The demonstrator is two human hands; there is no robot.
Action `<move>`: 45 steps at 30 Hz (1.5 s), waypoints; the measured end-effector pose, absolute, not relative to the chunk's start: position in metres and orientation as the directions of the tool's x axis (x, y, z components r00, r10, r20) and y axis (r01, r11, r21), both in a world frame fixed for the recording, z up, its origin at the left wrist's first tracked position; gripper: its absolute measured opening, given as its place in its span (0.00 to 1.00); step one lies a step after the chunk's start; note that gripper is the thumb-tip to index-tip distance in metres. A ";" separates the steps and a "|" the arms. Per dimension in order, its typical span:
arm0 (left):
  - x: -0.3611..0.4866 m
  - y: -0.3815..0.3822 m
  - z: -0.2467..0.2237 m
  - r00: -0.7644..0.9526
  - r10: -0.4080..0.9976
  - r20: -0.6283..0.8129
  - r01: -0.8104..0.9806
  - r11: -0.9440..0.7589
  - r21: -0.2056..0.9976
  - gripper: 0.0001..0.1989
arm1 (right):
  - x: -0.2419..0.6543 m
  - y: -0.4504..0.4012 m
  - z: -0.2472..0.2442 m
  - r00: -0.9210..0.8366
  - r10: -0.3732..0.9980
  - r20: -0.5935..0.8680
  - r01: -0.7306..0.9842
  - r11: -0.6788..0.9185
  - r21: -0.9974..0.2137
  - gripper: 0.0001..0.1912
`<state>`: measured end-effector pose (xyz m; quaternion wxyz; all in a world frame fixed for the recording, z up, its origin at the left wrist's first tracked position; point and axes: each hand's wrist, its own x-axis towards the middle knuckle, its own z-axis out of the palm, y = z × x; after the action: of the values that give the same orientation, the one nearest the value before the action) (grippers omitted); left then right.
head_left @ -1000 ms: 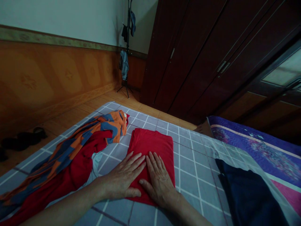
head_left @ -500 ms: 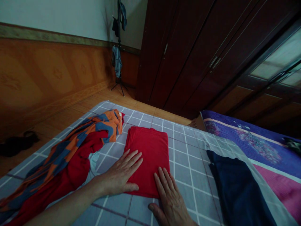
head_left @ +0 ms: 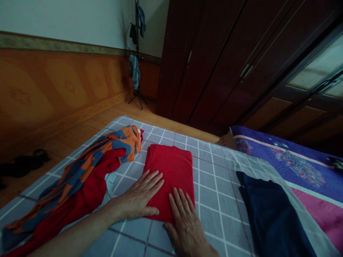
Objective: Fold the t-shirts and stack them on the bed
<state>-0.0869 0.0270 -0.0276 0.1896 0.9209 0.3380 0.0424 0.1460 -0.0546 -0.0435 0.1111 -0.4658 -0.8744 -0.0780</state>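
A red garment (head_left: 171, 164), folded into a flat rectangle, lies on the grey checked bed sheet (head_left: 211, 185). My left hand (head_left: 142, 194) rests flat on its left side, fingers spread and thumb along the near edge. Over the near right corner lies my right hand (head_left: 184, 221), palm down with fingers stretched out on the cloth. Neither hand grips anything. To the left is a loose heap with an orange and blue patterned garment (head_left: 107, 144) and a red garment (head_left: 88, 189). A dark blue folded garment (head_left: 273, 210) lies at the right.
Beyond the bed stands a dark wooden wardrobe (head_left: 206, 64). A coat stand (head_left: 137, 43) with hanging items is in the far corner. Purple bedding (head_left: 268, 142) lies on the far right. A black item (head_left: 24, 164) is on the floor at left.
My right hand has slid a little to the left, further onto the folded red garment. The left hand stays at nearly the same spot on it.
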 end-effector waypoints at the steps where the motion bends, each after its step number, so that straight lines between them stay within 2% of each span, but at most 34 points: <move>1: -0.087 0.027 -0.027 0.770 0.636 -0.044 0.600 -0.700 0.387 0.46 | 0.154 -0.061 -0.047 -0.557 0.775 0.299 0.822 0.565 0.068 0.39; 5: -0.081 0.023 -0.020 0.762 0.647 0.039 0.576 -0.703 0.417 0.46 | 0.172 -0.074 -0.061 -0.619 0.660 0.425 0.773 0.609 0.180 0.38; 9: -0.072 0.015 -0.010 0.781 0.612 0.127 0.527 -0.754 0.394 0.40 | 0.156 -0.072 -0.073 -0.637 0.607 0.475 0.741 0.652 0.161 0.33; 13: -0.072 0.014 -0.012 0.812 0.581 0.064 0.518 -0.766 0.382 0.38 | 0.138 -0.073 -0.076 -0.666 0.533 0.521 0.695 0.697 0.175 0.18; 16: -0.075 0.014 -0.016 0.813 0.582 0.009 0.536 -0.754 0.381 0.39 | 0.140 -0.077 -0.073 -0.690 0.479 0.542 0.658 0.727 0.196 0.14; 19: -0.077 0.013 -0.017 0.808 0.589 -0.013 0.549 -0.745 0.379 0.39 | 0.148 -0.074 -0.064 -0.688 0.512 0.515 0.648 0.753 0.117 0.15; 21: -0.077 0.013 -0.015 0.809 0.587 -0.031 0.553 -0.742 0.378 0.38 | 0.152 -0.066 -0.054 -0.674 0.588 0.448 0.664 0.748 0.017 0.23; 23: -0.076 0.012 -0.014 0.807 0.588 -0.054 0.561 -0.737 0.377 0.38 | 0.155 -0.053 -0.044 -0.646 0.682 0.343 0.701 0.708 -0.085 0.33; 25: -0.075 0.012 -0.015 0.803 0.593 -0.058 0.567 -0.731 0.380 0.40 | 0.159 -0.033 -0.036 -0.622 0.748 0.230 0.737 0.659 -0.151 0.38; 29: -0.076 0.013 -0.016 0.805 0.591 -0.058 0.562 -0.726 0.397 0.40 | 0.181 0.027 -0.029 -0.585 0.806 0.093 0.790 0.592 -0.161 0.34; 33: -0.076 0.014 -0.015 0.804 0.591 -0.070 0.560 -0.712 0.424 0.39 | 0.208 0.077 -0.034 -0.328 0.937 0.120 0.928 0.343 -0.142 0.28; 37: -0.073 0.017 -0.019 0.774 0.632 0.026 0.551 -0.694 0.463 0.37 | 0.208 0.069 -0.043 -0.199 0.953 0.228 0.937 0.253 -0.240 0.26; 39: -0.073 0.022 -0.024 0.672 0.729 0.131 0.596 -0.637 0.489 0.32 | 0.203 0.047 -0.042 -0.132 0.950 0.282 0.922 0.222 -0.318 0.27; 41: -0.075 0.030 -0.031 0.496 0.834 0.240 0.661 -0.542 0.519 0.27 | 0.198 0.022 -0.035 -0.062 0.963 0.263 0.911 0.162 -0.378 0.26; 43: -0.080 0.040 -0.038 0.324 0.897 0.300 0.719 -0.439 0.538 0.24 | 0.194 0.001 -0.022 0.011 0.989 0.149 0.910 0.052 -0.411 0.24; 45: -0.086 0.048 -0.043 0.228 0.930 0.289 0.768 -0.354 0.533 0.26 | 0.189 -0.014 -0.009 0.074 0.997 -0.028 0.907 -0.079 -0.415 0.21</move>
<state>-0.0861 0.0484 -0.0429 0.1403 0.7710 0.5506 0.2874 0.1894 -0.0139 -0.0087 0.1460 -0.7179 -0.6628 0.1546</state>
